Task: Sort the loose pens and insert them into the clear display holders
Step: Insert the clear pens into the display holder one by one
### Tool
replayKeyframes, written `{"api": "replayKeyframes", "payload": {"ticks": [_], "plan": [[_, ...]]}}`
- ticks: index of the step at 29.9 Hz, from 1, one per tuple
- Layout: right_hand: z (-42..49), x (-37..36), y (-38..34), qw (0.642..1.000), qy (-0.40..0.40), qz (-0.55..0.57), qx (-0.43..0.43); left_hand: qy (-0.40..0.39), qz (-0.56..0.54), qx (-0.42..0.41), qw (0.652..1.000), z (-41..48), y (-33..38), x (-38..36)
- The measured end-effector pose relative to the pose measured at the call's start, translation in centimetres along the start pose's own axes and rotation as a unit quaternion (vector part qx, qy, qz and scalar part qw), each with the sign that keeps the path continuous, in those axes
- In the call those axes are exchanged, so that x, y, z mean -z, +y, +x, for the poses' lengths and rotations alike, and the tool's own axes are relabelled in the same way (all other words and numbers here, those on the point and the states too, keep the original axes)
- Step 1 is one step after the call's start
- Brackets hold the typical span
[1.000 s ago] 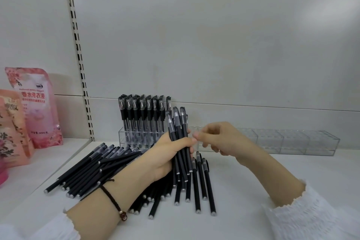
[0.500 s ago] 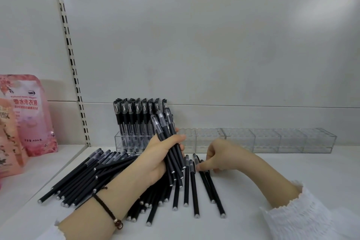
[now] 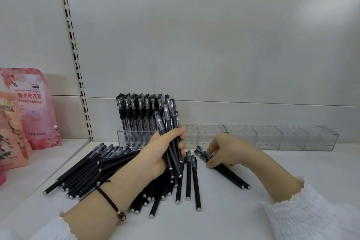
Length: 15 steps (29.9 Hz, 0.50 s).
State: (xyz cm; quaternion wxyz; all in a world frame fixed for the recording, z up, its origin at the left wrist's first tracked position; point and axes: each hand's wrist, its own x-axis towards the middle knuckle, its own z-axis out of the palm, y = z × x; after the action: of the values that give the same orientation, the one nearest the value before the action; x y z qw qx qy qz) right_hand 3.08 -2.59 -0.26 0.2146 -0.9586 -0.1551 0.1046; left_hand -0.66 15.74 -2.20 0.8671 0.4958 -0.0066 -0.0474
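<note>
Item, hands: our left hand (image 3: 161, 154) stays clenched round a bundle (image 3: 169, 128) of black pens, held tilted above the shelf (image 3: 233, 212). Our right hand (image 3: 226, 149) was up at the bundle's tips a second ago and has dropped to pinch a few stray pens (image 3: 228, 174), drawn off to the right of the heap (image 3: 93, 169) — so we judge gathering continues and nothing is being slotted yet. Item, containers: the leftmost clear holder (image 3: 124, 138) stands full of capped pens (image 3: 140, 107) — the holders (image 3: 272, 136) to its right show nothing in them.
</note>
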Motion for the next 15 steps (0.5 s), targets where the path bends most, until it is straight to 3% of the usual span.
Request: {"api": "replayKeyframes", "payload": {"ticks": [6, 8, 11, 15], "plan": [[0.0, 0.4, 0.0, 0.985, 0.047, 0.162, 0.020, 0.000, 0.018, 0.002, 1.000, 0.0, -0.1, 0.0], [-0.1, 0.8, -0.2, 0.955, 0.060, 0.286, 0.048, 0.005, 0.022, 0.002, 1.000, -0.2, 0.0, 0.0], [-0.3, 1.0, -0.6, 0.881, 0.030, 0.462, 0.099, 0.000, 0.016, 0.008, 1.000, -0.2, 0.0, -0.1], [-0.5, 0.3, -1.6, 0.845, 0.033, 0.515, 0.140, -0.047, 0.039, 0.027, 0.998, -0.3, 0.1, -0.1]]}}
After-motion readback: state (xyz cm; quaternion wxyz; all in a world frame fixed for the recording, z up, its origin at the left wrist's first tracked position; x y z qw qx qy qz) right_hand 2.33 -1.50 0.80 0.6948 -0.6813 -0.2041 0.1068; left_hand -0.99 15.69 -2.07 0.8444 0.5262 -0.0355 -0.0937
